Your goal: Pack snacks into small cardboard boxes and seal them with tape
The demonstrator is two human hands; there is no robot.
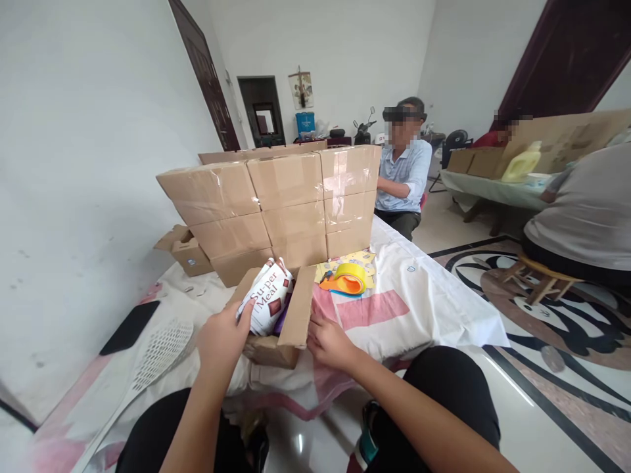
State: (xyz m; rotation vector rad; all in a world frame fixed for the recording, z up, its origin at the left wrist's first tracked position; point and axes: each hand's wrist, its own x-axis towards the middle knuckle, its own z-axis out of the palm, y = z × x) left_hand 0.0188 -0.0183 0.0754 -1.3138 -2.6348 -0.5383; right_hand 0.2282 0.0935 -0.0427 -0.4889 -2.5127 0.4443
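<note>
I look out over the cloth-covered counter [438, 315], which spreads below and beyond my left fingers [246, 313] and right fingers [318, 336]. Farthest ahead of them rises the wall of taped cardboard boxes [290, 197]. Closer, between my two sets of fingers, sits the open box [271, 355], its right flap [298, 312] standing up beside my right fingers. The white pouch [270, 299] marked "Su-per Meal" leans in the box's mouth, just past my left thumb, with a bit of something purple [282, 322] below it. Beyond my right fingers lies the yellow tape [353, 270]. I judge the step in hand as handling the pouch at the box opening; the next move calls for a steady pinch and the flap kept clear. My left fingers are closed on the pouch's left edge. My right fingers are curled at the flap, seemingly touching; I cannot tell whether they grip it.
</note>
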